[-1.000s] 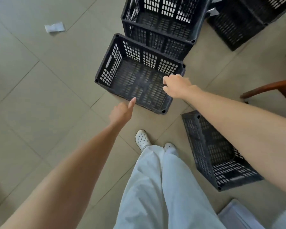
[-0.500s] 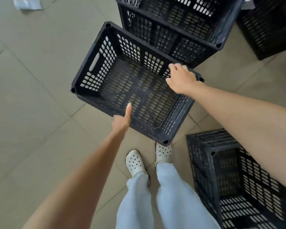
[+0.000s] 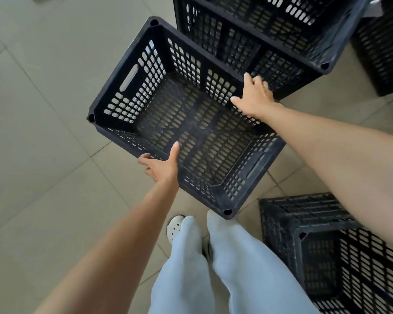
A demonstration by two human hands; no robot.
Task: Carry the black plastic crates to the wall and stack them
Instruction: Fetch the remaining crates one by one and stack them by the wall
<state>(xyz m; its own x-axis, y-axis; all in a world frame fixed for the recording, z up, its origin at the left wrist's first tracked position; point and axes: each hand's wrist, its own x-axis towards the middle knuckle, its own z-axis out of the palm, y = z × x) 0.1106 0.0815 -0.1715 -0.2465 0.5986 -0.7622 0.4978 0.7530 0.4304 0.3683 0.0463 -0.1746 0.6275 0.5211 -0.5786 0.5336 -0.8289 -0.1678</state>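
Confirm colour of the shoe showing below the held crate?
White, with small perforation holes; the shoe shows in the head view, partly hidden by a pale trouser leg.

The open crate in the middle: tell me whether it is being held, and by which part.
Both hands hold the crate by its long rims: left hand on the near rim, right hand on the far rim.

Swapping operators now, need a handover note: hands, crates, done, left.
Left hand: gripping the near rim of the open crate, thumb over the edge.
Right hand: gripping the far rim of the same crate.
Crate is empty and looks lifted and tilted above the floor.
Other crates: a bigger one just behind, one at the person's right, another far right.
Done: grasp taken. Left: carry it to the wall, stack, repeat. No wall in view.
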